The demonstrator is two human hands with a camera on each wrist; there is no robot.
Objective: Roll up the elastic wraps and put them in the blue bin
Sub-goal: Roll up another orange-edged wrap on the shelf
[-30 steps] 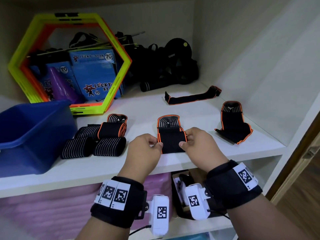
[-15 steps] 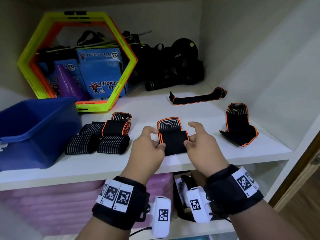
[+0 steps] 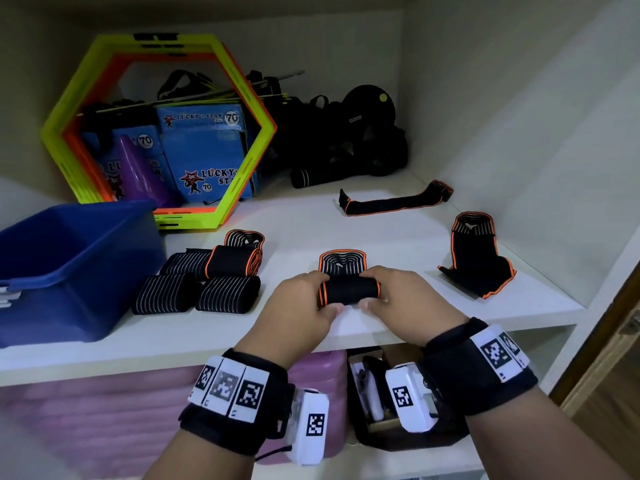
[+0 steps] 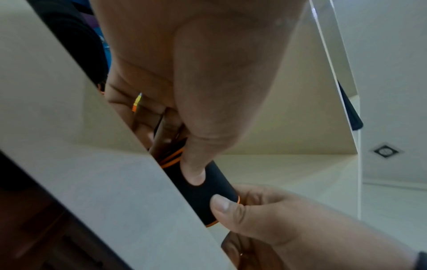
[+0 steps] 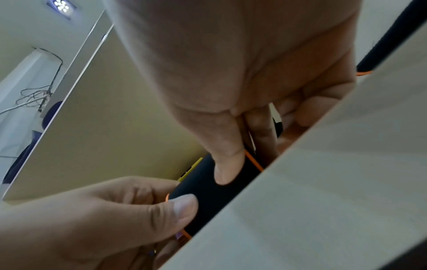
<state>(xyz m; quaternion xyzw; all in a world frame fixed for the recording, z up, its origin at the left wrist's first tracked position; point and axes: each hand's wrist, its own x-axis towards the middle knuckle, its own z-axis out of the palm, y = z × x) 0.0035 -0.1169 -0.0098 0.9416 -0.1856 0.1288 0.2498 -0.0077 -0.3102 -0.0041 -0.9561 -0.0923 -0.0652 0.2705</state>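
A black elastic wrap with orange edging (image 3: 349,289) lies near the front of the white shelf (image 3: 398,233), its near part rolled into a tube and its striped end flat behind. My left hand (image 3: 304,299) pinches the roll's left end and my right hand (image 3: 398,292) pinches its right end. The wrist views show both thumbs on the black roll (image 4: 203,193) (image 5: 215,197). The blue bin (image 3: 62,268) stands at the shelf's left. Two more unrolled wraps lie at the right (image 3: 476,254) and further back (image 3: 394,202). Several rolled wraps (image 3: 207,278) sit beside the bin.
A yellow-green hexagonal frame (image 3: 156,129) with blue packets stands at the back left. Black straps and gear (image 3: 339,136) are piled at the back. The cabinet side wall rises on the right. Pink mats (image 3: 104,410) fill the shelf below.
Both hands have rolled the wrap's near end away from me, so the flat black part has become a tube and less of the wrap lies flat.
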